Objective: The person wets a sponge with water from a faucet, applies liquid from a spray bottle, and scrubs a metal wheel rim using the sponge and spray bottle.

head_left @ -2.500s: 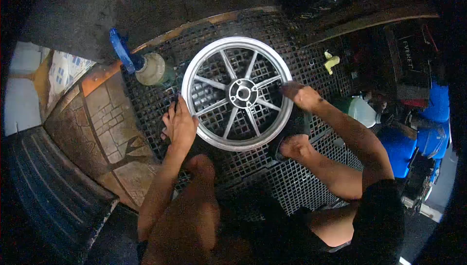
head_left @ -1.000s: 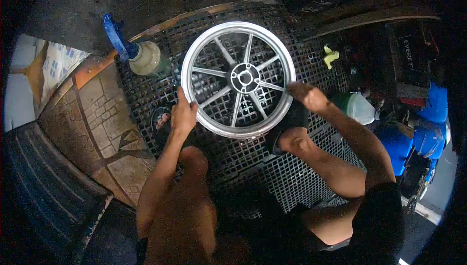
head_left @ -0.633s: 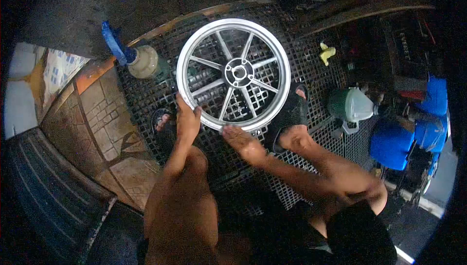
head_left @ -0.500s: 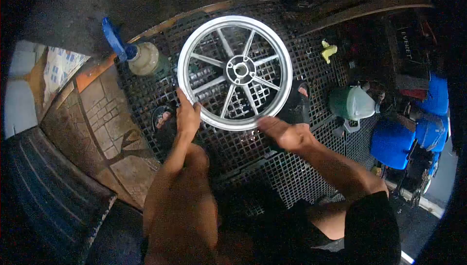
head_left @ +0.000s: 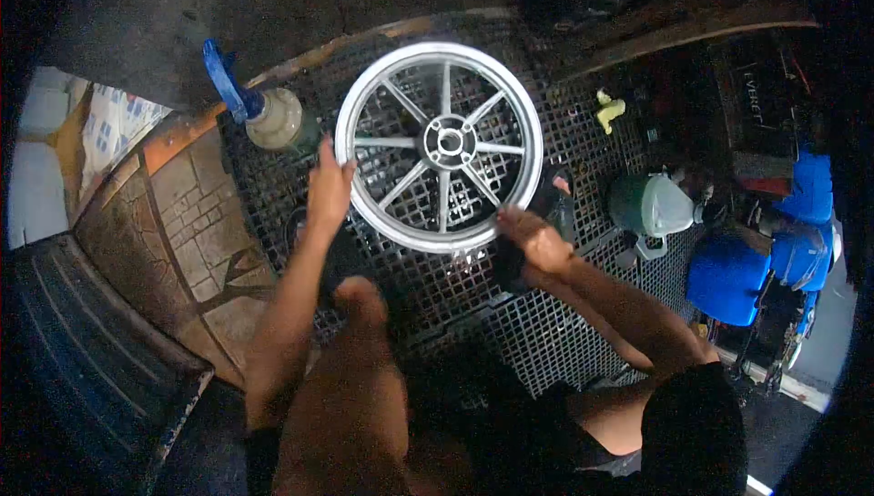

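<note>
Wheel (head_left: 450, 159), silver with eight spokes, sits over the black grid mat (head_left: 482, 323), between the person's two hands; the left hand (head_left: 329, 191) is at its left side, thumb by the rim and index finger pointing forward, though whether it grips cannot be told; the right hand (head_left: 535, 239) is at the lower right of the rim, fingers bunched and blurred, its hold equally unclear; a pale container with a blue top (head_left: 276, 121) is left of the wheel; a small yellow object (head_left: 610, 111) and a green-and-white jug (head_left: 663, 204) are to its right.
</note>
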Tool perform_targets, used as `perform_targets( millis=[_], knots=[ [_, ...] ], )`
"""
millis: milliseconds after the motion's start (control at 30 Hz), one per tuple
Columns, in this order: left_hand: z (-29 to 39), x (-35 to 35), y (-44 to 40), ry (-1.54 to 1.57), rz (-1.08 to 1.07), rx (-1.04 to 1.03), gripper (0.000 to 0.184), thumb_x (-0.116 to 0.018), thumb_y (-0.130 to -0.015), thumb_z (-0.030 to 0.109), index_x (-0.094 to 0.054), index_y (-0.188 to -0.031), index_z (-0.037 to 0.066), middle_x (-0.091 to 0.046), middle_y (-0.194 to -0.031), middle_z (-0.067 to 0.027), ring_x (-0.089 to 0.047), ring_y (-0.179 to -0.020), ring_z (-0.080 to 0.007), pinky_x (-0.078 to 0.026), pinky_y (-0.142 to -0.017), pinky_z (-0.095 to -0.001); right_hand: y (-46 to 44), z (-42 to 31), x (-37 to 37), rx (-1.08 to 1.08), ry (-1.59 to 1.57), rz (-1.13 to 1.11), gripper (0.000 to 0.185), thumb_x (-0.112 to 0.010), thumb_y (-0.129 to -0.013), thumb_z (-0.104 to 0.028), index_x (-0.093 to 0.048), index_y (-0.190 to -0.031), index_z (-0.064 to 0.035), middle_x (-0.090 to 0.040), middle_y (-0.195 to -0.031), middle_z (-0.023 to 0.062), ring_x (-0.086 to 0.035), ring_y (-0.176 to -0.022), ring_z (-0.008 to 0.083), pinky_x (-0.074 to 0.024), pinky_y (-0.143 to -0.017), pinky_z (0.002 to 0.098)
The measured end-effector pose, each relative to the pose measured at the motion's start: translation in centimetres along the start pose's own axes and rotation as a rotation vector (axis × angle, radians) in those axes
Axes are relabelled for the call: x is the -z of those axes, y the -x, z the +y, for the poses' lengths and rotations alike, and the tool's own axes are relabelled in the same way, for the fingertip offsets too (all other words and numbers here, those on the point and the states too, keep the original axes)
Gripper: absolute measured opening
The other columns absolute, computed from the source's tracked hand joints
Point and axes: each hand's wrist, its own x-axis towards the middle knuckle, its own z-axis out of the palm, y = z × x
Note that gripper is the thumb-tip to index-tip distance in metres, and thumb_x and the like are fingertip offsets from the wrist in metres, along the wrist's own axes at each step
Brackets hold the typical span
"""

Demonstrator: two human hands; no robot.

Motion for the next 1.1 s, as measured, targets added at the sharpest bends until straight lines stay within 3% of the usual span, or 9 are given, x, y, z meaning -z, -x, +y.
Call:
perform_targets(
  millis=[133, 333, 533, 633, 767, 833, 867, 933, 1100],
  knots=[
    [-1.6, -3.9, 6.1, 0.196, -0.052, -0.035, 0.084, -0.067, -0.088, 0.016, -0.009, -0.147, -0.001, -0.066, -0.088, -0.0305, -0.067, -0.084, -0.0460, -0.055, -0.071, -0.0488, 0.5, 7.2, -1.0, -0.120, -0.096, -0.018, 0.050, -0.042, -0.088, -0.005, -0.052, -0.136, -0.0048, -0.050, -0.143, 0.0137, -0.046, -0.134, 0.0253, -0.0321, -0.116, 0.0355],
    [1.2, -3.0, 6.4, 0.288, -0.239, 0.364, 0.097, -0.068, -0.084, 0.012, 0.002, -0.150, 0.002, -0.065, -0.094, -0.0347, -0.066, -0.085, -0.0488, -0.053, -0.075, -0.0518, -2.5, 10.2, 1.5, -0.088, -0.107, -0.160, 0.041, -0.040, -0.089, -0.012, -0.062, -0.124, -0.0097, -0.062, -0.127, 0.0150, -0.059, -0.118, 0.0296, -0.0449, -0.104, 0.0439],
    [0.9, -2.4, 4.0, 0.166, -0.205, 0.255, 0.097, -0.065, -0.085, 0.010, 0.005, -0.151, 0.003, -0.064, -0.094, -0.0359, -0.065, -0.088, -0.0502, -0.053, -0.078, -0.0518, -5.1, 7.6, 7.2, -0.259, 0.175, -0.775, 0.038, -0.045, -0.089, -0.016, -0.062, -0.122, -0.0086, -0.063, -0.120, 0.0192, -0.062, -0.110, 0.0320, -0.0509, -0.096, 0.0396],
    [-1.0, -3.1, 2.6, 0.081, -0.116, 0.104, 0.095, -0.065, -0.085, 0.012, 0.002, -0.153, 0.005, -0.064, -0.096, -0.0360, -0.065, -0.090, -0.0502, -0.052, -0.080, -0.0532, -1.9, 13.5, -2.6, -0.198, 0.151, -0.468, 0.039, -0.046, -0.090, -0.018, -0.060, -0.125, -0.0085, -0.062, -0.124, 0.0164, -0.062, -0.112, 0.0297, -0.0508, -0.096, 0.0388],
    [-0.1, -2.4, 2.0, 0.112, -0.074, 0.072, 0.090, -0.063, -0.087, 0.012, -0.003, -0.153, 0.006, -0.065, -0.095, -0.0349, -0.067, -0.086, -0.0475, -0.053, -0.076, -0.0518, -3.2, 10.8, 2.8, -0.196, 0.167, -0.648, 0.041, -0.049, -0.090, -0.010, -0.059, -0.129, -0.0105, -0.059, -0.132, 0.0090, -0.058, -0.119, 0.0266, -0.0460, -0.103, 0.0390],
    [0.1, -2.3, 2.5, 0.055, 0.022, 0.023, 0.088, -0.064, -0.088, 0.013, -0.003, -0.152, 0.006, -0.069, -0.088, -0.0284, -0.070, -0.073, -0.0392, -0.056, -0.065, -0.0468, -2.8, 7.7, 5.7, -0.026, 0.136, -0.418, 0.042, -0.050, -0.089, -0.008, -0.059, -0.129, -0.0105, -0.057, -0.136, 0.0078, -0.057, -0.120, 0.0250, -0.0451, -0.105, 0.0388],
    [0.0, -2.1, 3.0, 0.150, -0.045, 0.132, 0.088, -0.064, -0.089, 0.013, -0.003, -0.152, 0.007, -0.069, -0.086, -0.0260, -0.070, -0.069, -0.0361, -0.056, -0.061, -0.0446, -2.9, 5.2, 7.2, 0.156, 0.137, -0.242, 0.042, -0.050, -0.088, -0.007, -0.060, -0.129, -0.0096, -0.056, -0.137, 0.0080, -0.057, -0.120, 0.0243, -0.0449, -0.105, 0.0385],
    [0.6, -1.9, 4.7, 0.342, -0.196, 0.354, 0.088, -0.064, -0.090, 0.014, -0.001, -0.151, 0.008, -0.069, -0.082, -0.0212, -0.070, -0.061, -0.0300, -0.056, -0.052, -0.0401, -0.6, 12.2, 0.8, 0.050, 0.245, -0.458, 0.040, -0.050, -0.088, -0.008, -0.062, -0.126, -0.0090, -0.059, -0.132, 0.0108, -0.057, -0.122, 0.0253, -0.0450, -0.105, 0.0398],
    [0.0, -4.6, 7.9, 0.604, -0.301, 0.266, 0.070, -0.061, -0.092, 0.010, -0.008, -0.138, 0.002, -0.068, -0.076, -0.0180, -0.069, -0.055, -0.0255, -0.057, -0.045, -0.0347, -0.9, 4.8, 2.3, 0.071, -0.087, -0.216, 0.042, -0.049, -0.089, -0.008, -0.059, -0.130, -0.0052, -0.060, -0.129, 0.0155, -0.057, -0.121, 0.0293, -0.0469, -0.102, 0.0390]
  ],
)
